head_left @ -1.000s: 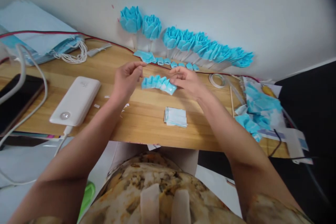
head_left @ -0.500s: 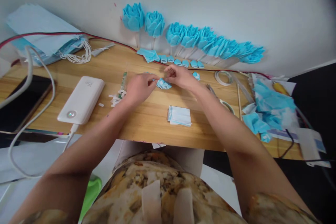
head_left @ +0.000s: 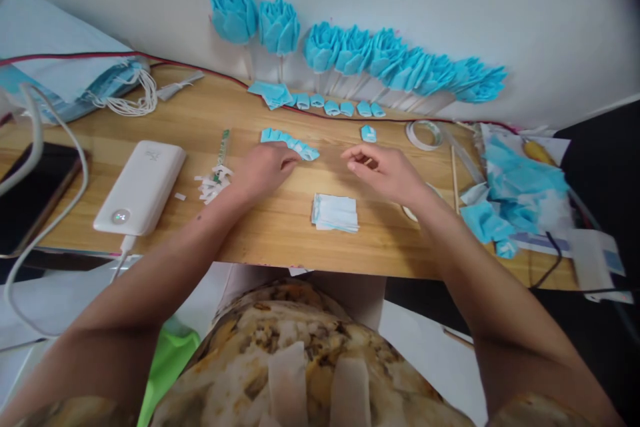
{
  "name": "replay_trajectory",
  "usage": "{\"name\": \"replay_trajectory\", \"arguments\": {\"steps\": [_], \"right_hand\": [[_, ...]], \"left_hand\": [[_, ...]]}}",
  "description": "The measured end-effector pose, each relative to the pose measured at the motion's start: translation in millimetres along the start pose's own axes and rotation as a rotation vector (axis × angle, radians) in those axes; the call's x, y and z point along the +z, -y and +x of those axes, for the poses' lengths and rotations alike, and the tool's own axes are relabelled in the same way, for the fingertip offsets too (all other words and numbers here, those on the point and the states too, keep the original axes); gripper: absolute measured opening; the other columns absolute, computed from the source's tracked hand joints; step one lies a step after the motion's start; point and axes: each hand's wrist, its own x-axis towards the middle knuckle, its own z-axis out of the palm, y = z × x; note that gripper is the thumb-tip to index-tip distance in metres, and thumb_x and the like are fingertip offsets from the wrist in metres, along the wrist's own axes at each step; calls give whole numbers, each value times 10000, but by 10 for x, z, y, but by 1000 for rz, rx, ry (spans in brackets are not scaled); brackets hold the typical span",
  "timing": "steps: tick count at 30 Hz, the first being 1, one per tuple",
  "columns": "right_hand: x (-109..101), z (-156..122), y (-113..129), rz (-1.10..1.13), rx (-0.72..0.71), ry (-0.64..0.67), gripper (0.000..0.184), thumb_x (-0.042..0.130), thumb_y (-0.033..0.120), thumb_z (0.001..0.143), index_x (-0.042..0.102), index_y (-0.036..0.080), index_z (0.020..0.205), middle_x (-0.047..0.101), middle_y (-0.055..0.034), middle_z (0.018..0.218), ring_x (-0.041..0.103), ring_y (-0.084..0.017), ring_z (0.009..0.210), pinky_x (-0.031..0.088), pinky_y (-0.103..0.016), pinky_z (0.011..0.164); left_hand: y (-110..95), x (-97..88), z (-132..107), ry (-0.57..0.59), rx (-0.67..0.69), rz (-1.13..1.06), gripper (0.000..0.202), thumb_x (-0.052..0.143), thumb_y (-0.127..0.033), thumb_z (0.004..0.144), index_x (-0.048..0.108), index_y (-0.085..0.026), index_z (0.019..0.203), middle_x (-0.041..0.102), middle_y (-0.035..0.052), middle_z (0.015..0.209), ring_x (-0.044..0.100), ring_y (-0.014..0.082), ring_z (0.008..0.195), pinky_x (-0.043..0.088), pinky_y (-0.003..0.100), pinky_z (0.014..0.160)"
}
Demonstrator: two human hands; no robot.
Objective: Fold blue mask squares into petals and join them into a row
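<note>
A row of overlapping folded blue fabric pieces (head_left: 274, 136) lies on the wooden table, with white patches on some of them. My left hand (head_left: 265, 170) is closed at the near side of this row, its fingertips and thumb at the right end. Part of the row is hidden behind the fingers. To the right, my right hand (head_left: 387, 170) hovers over the table with fingers loosely bent and apart, holding nothing visible. A single folded blue piece (head_left: 369, 133) lies just beyond it. Between the forearms sits a stack of white-and-blue cut pieces (head_left: 335, 212).
Several blue fabric flowers (head_left: 279, 27) on sticks lean against the wall. In front are small folded pieces (head_left: 332, 107) and a red-black cable. A power bank (head_left: 140, 187), phone (head_left: 43, 193) and paper scraps (head_left: 213, 185) lie left; a tape roll (head_left: 424, 135) and blue scraps (head_left: 523, 180) right.
My right hand has drawn away from the row of blue pieces, moving right and toward me. My left hand stays by the row. The whole view has shifted slightly.
</note>
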Motion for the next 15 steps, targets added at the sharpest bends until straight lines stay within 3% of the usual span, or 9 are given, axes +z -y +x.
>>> {"name": "replay_trajectory", "arguments": {"steps": [2,6,9,15], "right_hand": [[59,-23,2,-66,-40,22,243,585,262,939,747,218,1114,783,-44,975,650,-169,745,478,-317,716],[184,74,33,-265,-143,17,351,515,156,952,718,194,1236,770,-109,1149,684,-266,1033,488,-380,859],[226,144,45,-336,-153,17,402,499,131,951,686,193,1302,760,-120,1184,672,-284,1093,488,-390,883],[332,187,58,-422,-170,76,400,438,125,985,710,226,1260,743,-105,1262,653,-298,1179,504,-398,874]], "left_hand": [[-63,13,3,45,11,64,365,467,-214,948,795,-207,1107,772,102,1050,693,266,999,501,360,882],[-185,54,8,109,58,247,383,431,-235,984,782,-171,1122,747,137,1001,678,295,983,485,389,858],[-191,101,1,96,103,306,362,448,-228,977,781,-171,1107,732,131,982,666,284,969,481,386,862],[-118,158,-17,33,109,233,330,472,-224,955,776,-208,1083,721,106,965,645,260,944,476,380,887]]}}
